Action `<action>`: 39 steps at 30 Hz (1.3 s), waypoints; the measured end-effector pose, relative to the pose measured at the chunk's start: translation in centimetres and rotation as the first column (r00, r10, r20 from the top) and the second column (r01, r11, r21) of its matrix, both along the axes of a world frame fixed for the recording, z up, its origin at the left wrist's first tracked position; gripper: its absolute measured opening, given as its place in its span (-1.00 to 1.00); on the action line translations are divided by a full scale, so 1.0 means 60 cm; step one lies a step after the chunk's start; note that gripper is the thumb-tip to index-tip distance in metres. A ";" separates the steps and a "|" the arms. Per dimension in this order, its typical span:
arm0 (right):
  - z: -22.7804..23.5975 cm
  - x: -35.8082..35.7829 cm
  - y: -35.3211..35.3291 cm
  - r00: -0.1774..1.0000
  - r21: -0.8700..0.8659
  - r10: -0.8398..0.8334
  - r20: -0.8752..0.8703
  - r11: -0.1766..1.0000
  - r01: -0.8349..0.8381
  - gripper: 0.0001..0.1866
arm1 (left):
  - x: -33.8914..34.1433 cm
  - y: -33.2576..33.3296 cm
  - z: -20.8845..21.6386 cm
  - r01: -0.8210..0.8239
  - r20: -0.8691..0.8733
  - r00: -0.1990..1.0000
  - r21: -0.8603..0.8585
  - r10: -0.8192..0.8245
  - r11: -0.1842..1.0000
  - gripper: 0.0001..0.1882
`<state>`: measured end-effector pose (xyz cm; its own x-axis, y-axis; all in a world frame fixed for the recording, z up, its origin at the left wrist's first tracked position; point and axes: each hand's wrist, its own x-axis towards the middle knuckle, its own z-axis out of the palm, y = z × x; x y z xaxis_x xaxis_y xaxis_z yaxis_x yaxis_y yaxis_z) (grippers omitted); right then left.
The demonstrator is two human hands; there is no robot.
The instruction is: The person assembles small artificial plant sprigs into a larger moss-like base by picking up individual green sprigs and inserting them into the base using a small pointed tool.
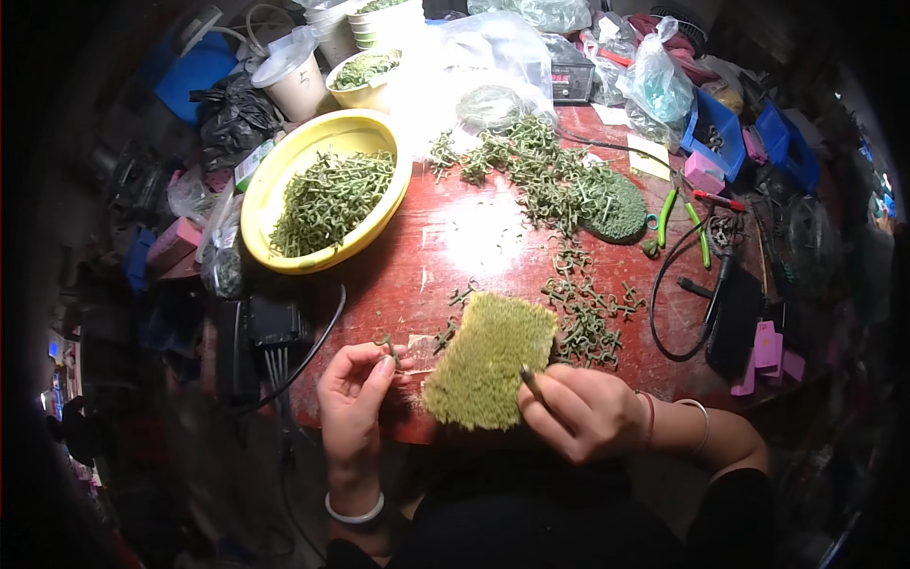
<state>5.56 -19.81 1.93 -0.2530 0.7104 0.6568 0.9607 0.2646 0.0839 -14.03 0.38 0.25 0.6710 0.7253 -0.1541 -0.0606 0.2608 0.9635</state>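
Note:
My left hand [355, 391] pinches a small, crooked green piece [391, 351] between thumb and forefinger, left of a pad. This yellow-green, bristly, roughly rectangular pad [488, 353] lies tilted at the table's near edge. My right hand [599, 415] is closed around a short, dark, pen-like tool [531, 381], whose tip is over the pad's right side; whether it touches cannot be told. More small green pieces [590, 318] are scattered right of the pad, and a few lie by its upper left edge.
A yellow basin [252, 223] full of green pieces stands at the left. Beyond the pad, a heap of them [540, 171] reaches a round green pad [618, 211]. Green-handled pliers [667, 218], a black cable [656, 322] and blue bins [713, 133] are at the right.

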 end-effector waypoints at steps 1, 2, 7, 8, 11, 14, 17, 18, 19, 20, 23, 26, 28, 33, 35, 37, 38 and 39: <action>-0.004 0.002 0.003 0.999 -0.043 -0.033 -0.005 0.999 0.033 -0.84 | -0.001 -0.002 0.006 0.006 0.021 1.000 0.016 -0.006 1.000 -0.91; -0.007 0.004 0.006 0.998 -0.085 -0.067 -0.008 0.994 0.066 -0.81 | -0.001 -0.004 0.012 0.012 0.041 0.999 0.032 -0.013 0.999 -0.91; -0.014 0.011 0.018 0.973 -0.139 0.021 -0.231 0.989 -0.055 -0.75 | -0.003 -0.021 0.041 0.191 0.102 0.978 -0.083 -0.182 0.978 -0.91; -0.011 0.014 0.016 0.942 -0.125 0.072 -0.327 0.985 -0.119 -0.74 | -0.004 -0.023 0.042 0.199 0.104 0.976 -0.088 -0.190 0.976 -0.91; 0.031 0.051 0.001 0.902 -0.267 -0.217 -0.373 0.956 0.120 -0.83 | -0.012 -0.019 0.038 0.230 0.110 0.963 0.129 -0.244 0.965 -0.88; 0.022 0.104 0.019 0.805 -0.352 -0.383 -0.453 0.907 0.233 -0.86 | -0.005 -0.019 0.038 0.214 0.050 0.973 0.170 -0.225 0.962 -0.89; 0.012 0.119 0.030 0.817 -0.435 -0.377 -0.437 0.883 0.175 -0.87 | 0.009 -0.034 0.046 0.211 0.042 0.976 0.031 -0.212 0.977 -0.90; 0.007 0.119 0.035 0.846 -0.469 -0.351 -0.402 0.872 0.139 -0.88 | 0.009 -0.036 0.052 0.215 0.039 0.976 0.030 -0.216 0.976 -0.90; -0.002 0.116 0.040 0.864 -0.492 -0.372 -0.339 0.853 0.174 -0.86 | 0.007 -0.038 0.061 0.232 0.014 0.973 -0.039 -0.232 0.972 -0.90; -0.001 0.115 0.043 0.864 -0.490 -0.371 -0.341 0.854 0.174 -0.86 | 0.006 -0.039 0.065 0.246 -0.009 0.969 -0.109 -0.248 0.963 -0.90; -0.016 0.113 0.055 0.913 -0.451 -0.377 -0.156 0.849 0.274 -0.84 | -0.003 -0.046 0.060 0.307 0.010 0.950 -0.242 -0.314 0.920 -0.89; -0.012 0.111 0.065 0.929 -0.459 -0.358 -0.097 0.844 0.278 -0.86 | -0.005 -0.054 0.057 0.301 -0.080 0.939 -0.273 -0.334 0.914 -0.89; -0.010 0.111 0.070 0.936 -0.469 -0.348 -0.049 0.836 0.286 -0.87 | 0.002 -0.054 0.056 0.292 -0.101 0.940 -0.258 -0.326 0.921 -0.90; -0.011 0.113 0.075 0.941 -0.519 -0.338 -0.002 0.805 0.288 -0.83 | 0.008 -0.052 0.054 0.232 -0.135 0.949 -0.313 -0.285 0.921 -0.90; -0.010 0.114 0.076 0.943 -0.523 -0.332 -0.012 0.806 0.277 -0.84 | 0.006 -0.050 0.052 0.212 -0.150 0.952 -0.301 -0.266 0.930 -0.89; -0.010 0.115 0.074 0.937 -0.525 -0.350 -0.004 0.798 0.296 -0.85 | 0.004 -0.045 0.046 0.278 -0.092 0.941 -0.338 -0.325 0.899 -0.88; -0.010 0.118 0.071 0.926 -0.530 -0.379 0.005 0.784 0.323 -0.86 | 0.004 -0.045 0.048 0.271 -0.094 0.943 -0.337 -0.319 0.902 -0.88; -0.002 0.121 0.068 0.934 -0.491 -0.353 -0.053 0.824 0.283 -0.86 | 0.004 -0.046 0.050 0.278 -0.089 0.943 -0.327 -0.322 0.903 -0.88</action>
